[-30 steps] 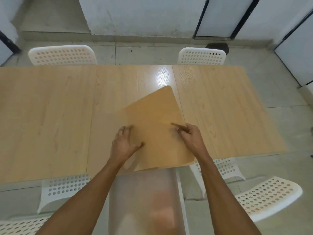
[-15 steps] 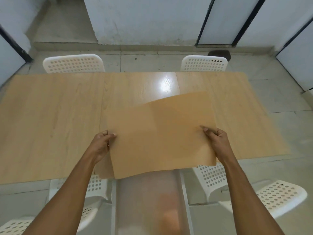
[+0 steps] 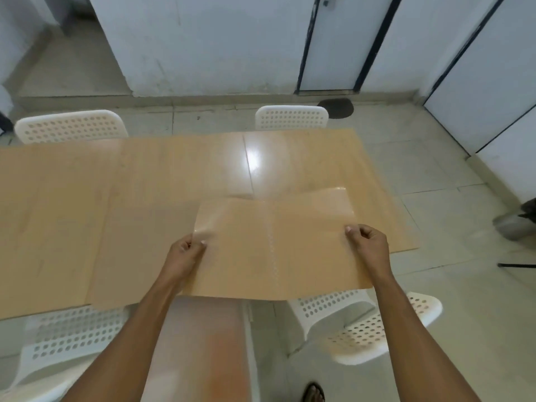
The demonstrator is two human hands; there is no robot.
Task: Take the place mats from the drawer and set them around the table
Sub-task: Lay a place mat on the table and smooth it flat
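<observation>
No brand, label or writing can be read on any object. A tan place mat (image 3: 278, 245) is held over the near edge of the wooden surface (image 3: 87, 204), toward 6 o'clock of it. The long axis of the mat runs from 9 o'clock to 3 o'clock, a little tilted, with the right end farther away. Its near edge hangs past the surface edge. The left short edge is pinched by the left hand (image 3: 185, 253), the thumb on top and the fingers curled under. The right short edge is gripped in the same way by the right hand (image 3: 368, 242). White perforated chairs are seen at 11 o'clock (image 3: 69, 126), at 1 o'clock (image 3: 291, 117) and at 5 o'clock (image 3: 365, 332).
</observation>
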